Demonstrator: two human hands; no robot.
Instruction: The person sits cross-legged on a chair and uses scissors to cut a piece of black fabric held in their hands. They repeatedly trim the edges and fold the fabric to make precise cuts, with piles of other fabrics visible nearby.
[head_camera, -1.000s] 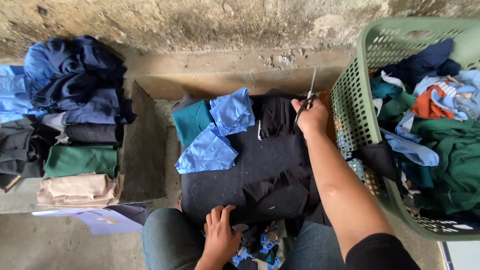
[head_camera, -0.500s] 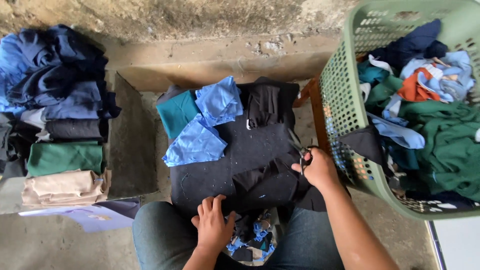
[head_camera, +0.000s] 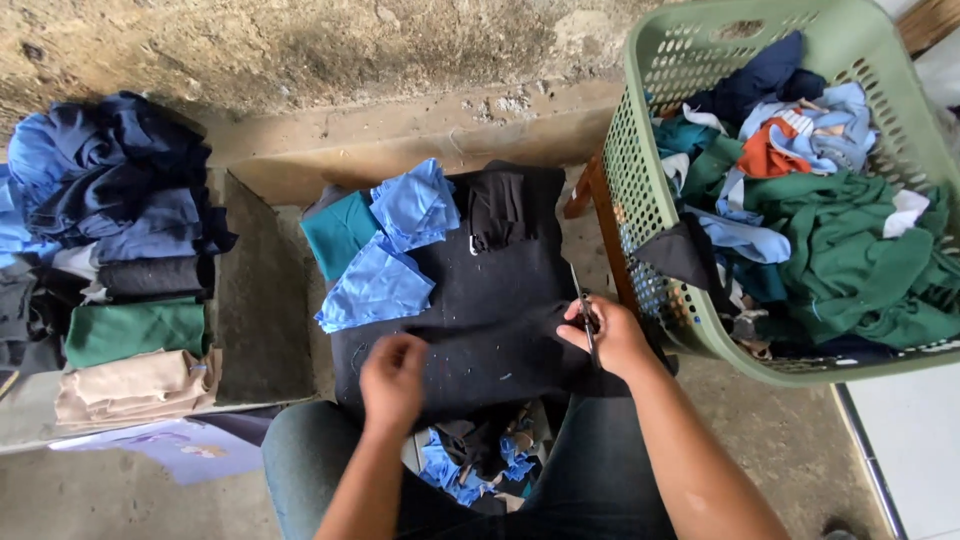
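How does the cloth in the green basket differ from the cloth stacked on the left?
The cloth in the green basket is a loose, crumpled jumble, mostly green and blue with one orange piece. The cloth stacked on the left is mostly folded in flat layers, dark navy on top, beige at the bottom. Both hold mixed colours.

A cloth (head_camera: 480, 310) is spread in the middle with smaller pieces (head_camera: 385, 250) laid on its left part, a stack of folded fabric (head_camera: 120, 270) is set to its left, and a basket (head_camera: 650, 150) filled with garments (head_camera: 830, 230) is placed to its right.
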